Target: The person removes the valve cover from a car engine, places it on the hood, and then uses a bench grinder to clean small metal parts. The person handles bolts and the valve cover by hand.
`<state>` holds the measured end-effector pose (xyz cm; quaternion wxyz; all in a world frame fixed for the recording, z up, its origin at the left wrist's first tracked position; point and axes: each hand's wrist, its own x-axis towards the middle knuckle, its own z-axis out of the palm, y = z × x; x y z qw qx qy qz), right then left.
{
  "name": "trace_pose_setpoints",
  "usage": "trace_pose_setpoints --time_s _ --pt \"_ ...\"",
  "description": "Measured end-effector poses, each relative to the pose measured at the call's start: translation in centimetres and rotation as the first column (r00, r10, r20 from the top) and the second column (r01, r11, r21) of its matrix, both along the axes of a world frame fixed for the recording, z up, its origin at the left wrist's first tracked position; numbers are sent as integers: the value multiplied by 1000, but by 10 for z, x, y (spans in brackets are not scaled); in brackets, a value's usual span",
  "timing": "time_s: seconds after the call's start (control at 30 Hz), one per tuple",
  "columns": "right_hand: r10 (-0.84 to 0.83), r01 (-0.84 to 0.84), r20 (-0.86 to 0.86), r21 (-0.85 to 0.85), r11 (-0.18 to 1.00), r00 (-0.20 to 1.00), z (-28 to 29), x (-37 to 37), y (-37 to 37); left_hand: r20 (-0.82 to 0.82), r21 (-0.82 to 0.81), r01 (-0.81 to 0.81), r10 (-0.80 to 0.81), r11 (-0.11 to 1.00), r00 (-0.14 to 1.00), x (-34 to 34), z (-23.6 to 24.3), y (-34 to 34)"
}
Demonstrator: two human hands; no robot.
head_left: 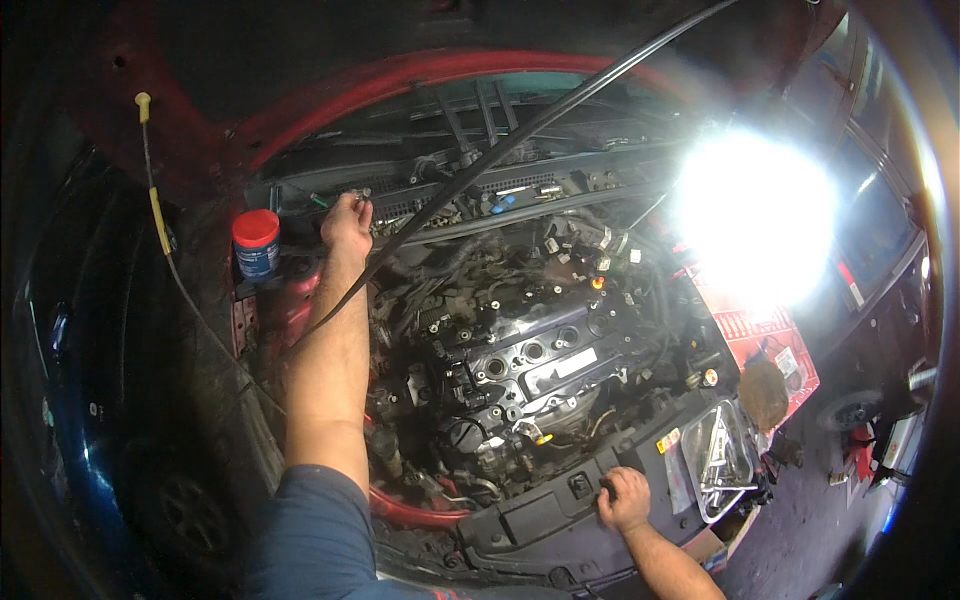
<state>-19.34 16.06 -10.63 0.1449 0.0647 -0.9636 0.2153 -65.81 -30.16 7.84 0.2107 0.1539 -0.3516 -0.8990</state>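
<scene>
1. At the left, a tub with red lid (257, 258) stands at the edge of the engine bay, probably so it is within easy reach.
2. The left hand (347, 228) stretches to the cowl (590, 203); its fingertips touch a small metal piece (364, 193). The grip is bent, but whether it pinches the piece I cannot tell.
3. The black prop rod (540, 128) crosses slantwise above the engine (545, 360), presumably to hold up the hood.
4. Small metal tools (548, 190) lie on the cowl, which seems to serve as a shelf.
5. The right hand (625, 497) rests on the black front panel (545, 525), perhaps for support. Its fingers are half bent; the underside is hidden, so I cannot tell its grip.
6. At the panel's right end lies a metal tray (704, 508) with tools.
7. In the room, a dark blue car (95, 490) is on the left; on the right, a strong lamp (757, 220) shines above a red tool case (735, 322), and beyond is the grey floor (820, 540).
</scene>
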Motion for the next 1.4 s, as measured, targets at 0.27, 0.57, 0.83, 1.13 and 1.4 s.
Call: trace_pose_setpoints --time_s 0.27,0.57,0.83,1.13,1.4 --pt "11 -12 8 27 1000 1000 -3 0 2 94 249 24 -49 968 994 -1 19 -20" --pt "4 -4 26 26 1000 1000 2 0 -1 241 -904 320 279 -285 930 32 53 33" --pt "-7 5 29 46 999 1000 2 0 0 218 -776 335 271 -534 937 14 26 38" --pt "-9 9 44 3 1000 999 7 -2 0 399 -608 497 302 -619 866 -14 18 38" --pt "-10 12 72 -28 1000 997 12 -2 -1 361 -558 452 287 -695 887 -11 27 40"
